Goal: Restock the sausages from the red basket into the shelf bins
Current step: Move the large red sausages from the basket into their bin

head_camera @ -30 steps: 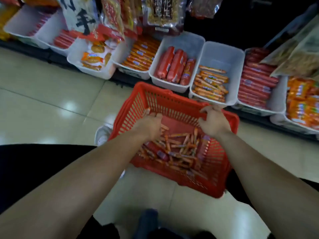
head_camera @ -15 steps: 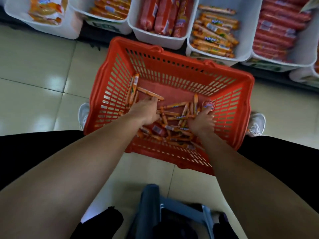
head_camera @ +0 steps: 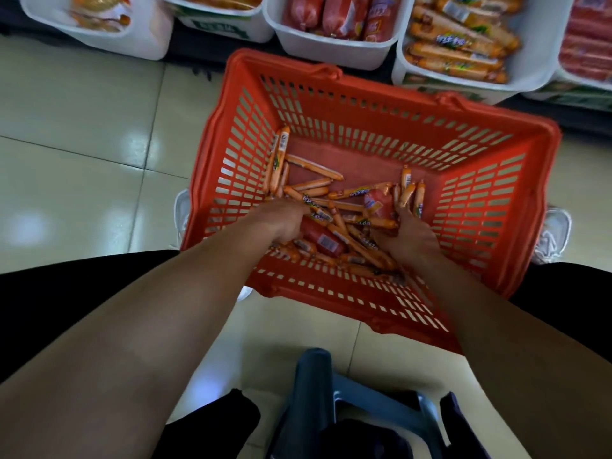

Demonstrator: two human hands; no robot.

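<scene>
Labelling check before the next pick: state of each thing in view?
red basket: upright, part full.
thin orange sausages: loose, heaped in basket.
thick red sausage: part buried in pile.
left hand: in the pile, grip hidden.
right hand: in the pile, grip hidden.
white bin: part stocked with orange sausages.

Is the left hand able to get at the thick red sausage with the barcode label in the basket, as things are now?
Probably yes. The left hand is inside the red basket, right beside the thick red sausage; only a few thin orange sausages lie across it.
</scene>
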